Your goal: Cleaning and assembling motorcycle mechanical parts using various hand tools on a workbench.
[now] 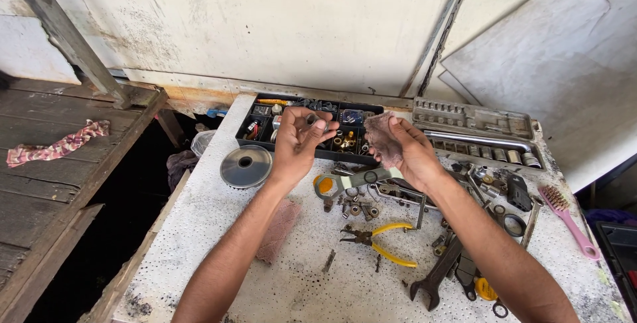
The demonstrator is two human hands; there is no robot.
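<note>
A small metal ring (310, 121) is pinched in the left hand (296, 142); a grimy rag (381, 138) is clutched in the right hand (411, 154), at 12 o'clock above the yellow-handled pliers (381, 243) on the desk (219, 230).

A speckled white workbench (199, 230) in a workshop carries a scatter of tools — yellow-handled pliers (385, 243), a dark open-ended wrench (434, 276) and a pink brush (569, 220) at the right edge. A black compartment tray (292, 120) and a grey socket set (474, 130) sit along the back, with a round metal disc (245, 165) near the left edge — small sockets and bolts lie between.
</note>
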